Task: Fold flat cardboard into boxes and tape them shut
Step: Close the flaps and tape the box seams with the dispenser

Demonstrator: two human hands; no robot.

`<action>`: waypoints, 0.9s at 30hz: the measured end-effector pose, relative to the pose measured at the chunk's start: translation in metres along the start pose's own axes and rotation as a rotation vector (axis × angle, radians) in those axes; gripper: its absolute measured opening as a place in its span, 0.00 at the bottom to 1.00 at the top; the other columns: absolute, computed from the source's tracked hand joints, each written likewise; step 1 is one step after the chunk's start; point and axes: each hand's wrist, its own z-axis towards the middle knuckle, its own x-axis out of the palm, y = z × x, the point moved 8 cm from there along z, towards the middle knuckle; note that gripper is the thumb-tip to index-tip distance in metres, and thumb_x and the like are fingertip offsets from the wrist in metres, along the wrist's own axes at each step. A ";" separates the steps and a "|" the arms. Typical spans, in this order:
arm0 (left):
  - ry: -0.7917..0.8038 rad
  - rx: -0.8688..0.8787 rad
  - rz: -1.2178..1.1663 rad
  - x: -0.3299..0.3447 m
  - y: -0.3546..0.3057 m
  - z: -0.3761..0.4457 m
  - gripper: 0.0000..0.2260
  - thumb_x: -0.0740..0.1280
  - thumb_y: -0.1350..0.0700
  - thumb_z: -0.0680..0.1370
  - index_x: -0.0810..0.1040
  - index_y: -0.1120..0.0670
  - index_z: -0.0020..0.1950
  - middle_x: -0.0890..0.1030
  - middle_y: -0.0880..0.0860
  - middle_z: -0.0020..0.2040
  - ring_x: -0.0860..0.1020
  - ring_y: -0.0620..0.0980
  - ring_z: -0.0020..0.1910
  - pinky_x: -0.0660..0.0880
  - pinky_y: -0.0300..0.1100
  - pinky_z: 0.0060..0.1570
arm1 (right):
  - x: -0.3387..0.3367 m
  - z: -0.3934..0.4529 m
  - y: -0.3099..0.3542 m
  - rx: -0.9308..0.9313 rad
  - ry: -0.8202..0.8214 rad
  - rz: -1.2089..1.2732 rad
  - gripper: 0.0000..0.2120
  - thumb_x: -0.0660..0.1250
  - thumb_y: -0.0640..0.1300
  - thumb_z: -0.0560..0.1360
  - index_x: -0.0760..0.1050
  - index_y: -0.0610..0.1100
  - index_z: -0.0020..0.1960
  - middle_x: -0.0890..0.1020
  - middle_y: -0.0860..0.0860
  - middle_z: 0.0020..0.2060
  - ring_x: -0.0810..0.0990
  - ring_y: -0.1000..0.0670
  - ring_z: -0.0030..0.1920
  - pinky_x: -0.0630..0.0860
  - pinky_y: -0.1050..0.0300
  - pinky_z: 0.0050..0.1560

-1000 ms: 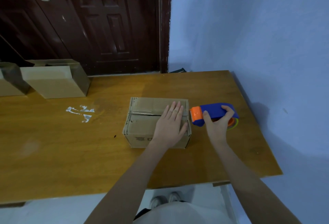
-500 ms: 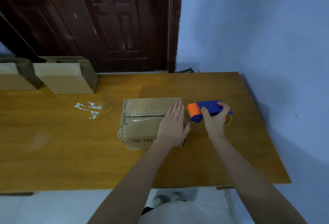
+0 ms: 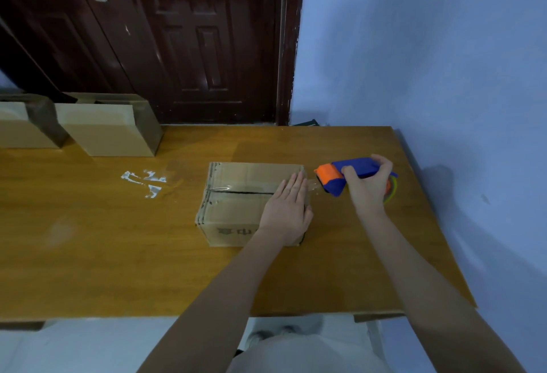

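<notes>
Lifted off box (image 3: 236, 195), dispenser (image 3: 352, 175) hangs right of hands.

We see two bare forearms, no sleeves reaching to the wrists, and no watch, ring or glove on the left hand (image 3: 288, 209) or the right hand (image 3: 368, 187). Below is a light, whitish garment (image 3: 307, 353), and pale shoes (image 3: 270, 335) on the floor.
</notes>
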 end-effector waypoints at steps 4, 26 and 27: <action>-0.017 0.012 0.023 -0.001 0.000 0.000 0.26 0.42 0.48 0.83 0.43 0.60 0.77 0.44 0.56 0.78 0.41 0.49 0.77 0.37 0.45 0.75 | 0.001 0.001 0.011 -0.051 0.024 -0.056 0.28 0.70 0.36 0.71 0.61 0.44 0.66 0.69 0.59 0.44 0.74 0.59 0.39 0.72 0.71 0.36; -0.006 0.021 0.004 0.003 0.001 0.002 0.27 0.42 0.47 0.82 0.43 0.59 0.77 0.44 0.55 0.78 0.42 0.49 0.77 0.41 0.46 0.75 | -0.007 0.011 -0.002 0.138 -0.153 0.018 0.26 0.70 0.42 0.71 0.62 0.45 0.65 0.73 0.53 0.41 0.73 0.58 0.35 0.69 0.69 0.31; -0.004 0.023 0.004 0.003 0.001 0.002 0.27 0.42 0.47 0.82 0.43 0.58 0.77 0.44 0.55 0.78 0.42 0.49 0.77 0.41 0.46 0.75 | -0.008 0.010 -0.008 0.194 -0.176 0.060 0.26 0.70 0.42 0.71 0.62 0.45 0.65 0.74 0.51 0.43 0.73 0.57 0.36 0.69 0.66 0.33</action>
